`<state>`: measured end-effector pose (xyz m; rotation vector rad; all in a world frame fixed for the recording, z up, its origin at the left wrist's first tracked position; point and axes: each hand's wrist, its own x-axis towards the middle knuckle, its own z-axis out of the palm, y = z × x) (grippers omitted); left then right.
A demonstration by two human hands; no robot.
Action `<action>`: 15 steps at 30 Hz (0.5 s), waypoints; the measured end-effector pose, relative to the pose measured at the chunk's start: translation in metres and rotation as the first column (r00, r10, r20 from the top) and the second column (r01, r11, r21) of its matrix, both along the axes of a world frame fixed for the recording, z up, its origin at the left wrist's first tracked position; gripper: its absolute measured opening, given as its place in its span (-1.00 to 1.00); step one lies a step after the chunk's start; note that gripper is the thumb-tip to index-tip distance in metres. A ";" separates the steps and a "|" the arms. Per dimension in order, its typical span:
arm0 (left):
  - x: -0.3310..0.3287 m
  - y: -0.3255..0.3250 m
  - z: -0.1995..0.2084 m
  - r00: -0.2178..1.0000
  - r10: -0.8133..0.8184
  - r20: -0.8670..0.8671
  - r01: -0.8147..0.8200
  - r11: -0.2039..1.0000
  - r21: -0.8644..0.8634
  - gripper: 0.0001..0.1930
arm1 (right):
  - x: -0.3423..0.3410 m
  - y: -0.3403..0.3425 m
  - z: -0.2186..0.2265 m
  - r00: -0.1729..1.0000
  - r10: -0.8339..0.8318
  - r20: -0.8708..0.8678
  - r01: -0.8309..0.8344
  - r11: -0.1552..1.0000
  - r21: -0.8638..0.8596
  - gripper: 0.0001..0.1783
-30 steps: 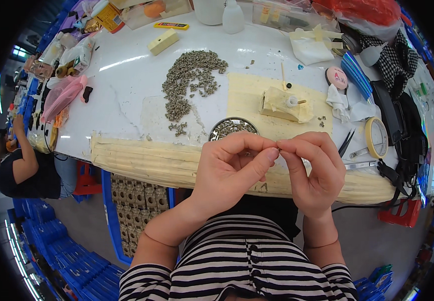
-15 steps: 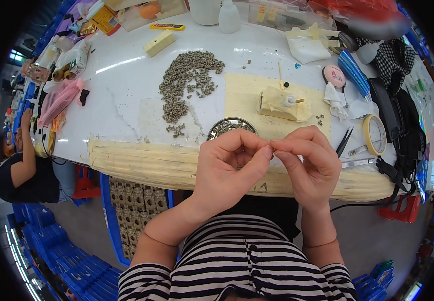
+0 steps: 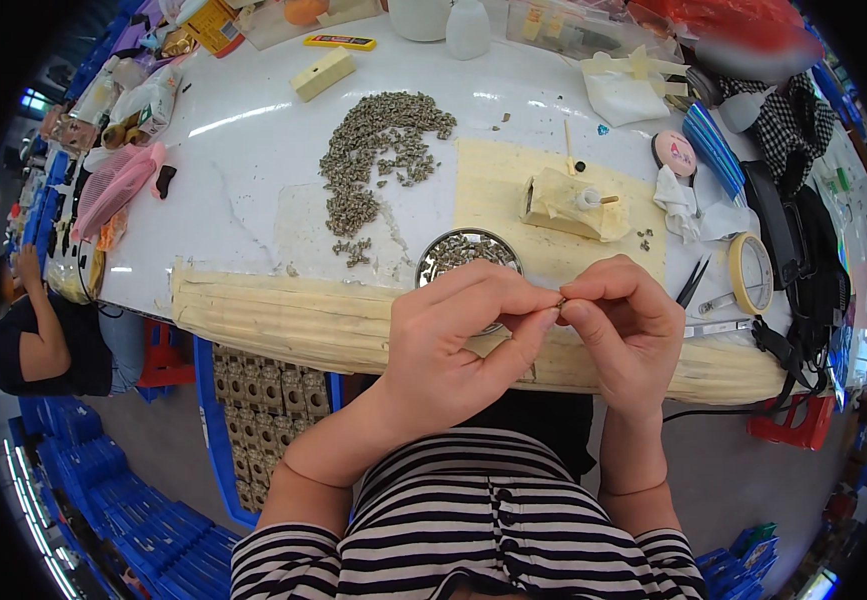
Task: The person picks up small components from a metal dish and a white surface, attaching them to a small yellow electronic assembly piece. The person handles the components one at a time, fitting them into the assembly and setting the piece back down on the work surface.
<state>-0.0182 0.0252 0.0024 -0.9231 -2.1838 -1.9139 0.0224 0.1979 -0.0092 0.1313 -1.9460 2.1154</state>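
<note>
My left hand (image 3: 463, 335) and my right hand (image 3: 628, 325) meet fingertip to fingertip above the near edge of the white table (image 3: 253, 170). Both pinch one tiny grey-brown part (image 3: 560, 300) between thumbs and forefingers; most of it is hidden by the fingers. Just behind my left hand stands a small round metal dish (image 3: 468, 252) filled with similar small parts. A big loose heap of the same grey parts (image 3: 378, 150) lies farther back on the table.
A yellowish mat (image 3: 513, 190) carries a tape-wrapped block (image 3: 563, 205). Tweezers (image 3: 693, 282) and a tape roll (image 3: 750, 272) lie at the right, dark bags beyond. A padded strip (image 3: 293, 320) lines the table edge. Another person (image 3: 38, 335) sits at the left; blue crates stand below.
Both hands stay pinched together over the table edge; the fingers have shifted only slightly around the small part.
</note>
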 end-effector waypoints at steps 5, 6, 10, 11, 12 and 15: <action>0.003 -0.003 0.000 0.975 -0.084 0.207 0.068 0.994 0.080 -0.89 | 0.002 0.002 -0.001 1.000 -0.004 -0.025 0.005 0.999 0.053 -0.87; 0.003 -0.003 0.000 0.966 -0.093 0.241 0.072 0.993 0.096 -0.90 | 0.002 0.002 0.000 0.999 -0.016 -0.031 0.018 0.997 0.076 -0.87; 0.004 -0.001 -0.002 0.930 -0.113 0.350 0.052 0.983 0.178 -0.91 | 0.001 -0.002 -0.001 0.994 -0.057 -0.089 0.072 0.983 0.167 -0.86; 0.004 -0.001 -0.003 0.919 -0.122 0.375 0.048 0.979 0.200 -0.91 | 0.001 -0.003 -0.002 0.992 -0.065 -0.111 0.085 0.978 0.189 -0.86; 0.004 -0.001 -0.005 0.906 -0.133 0.401 0.045 0.974 0.222 -0.90 | 0.000 -0.003 -0.002 0.988 -0.068 -0.140 0.099 0.970 0.224 -0.85; 0.005 -0.001 -0.004 0.890 -0.144 0.432 0.040 0.970 0.241 -0.89 | -0.003 -0.003 -0.002 0.969 -0.077 -0.236 0.155 0.930 0.334 -0.84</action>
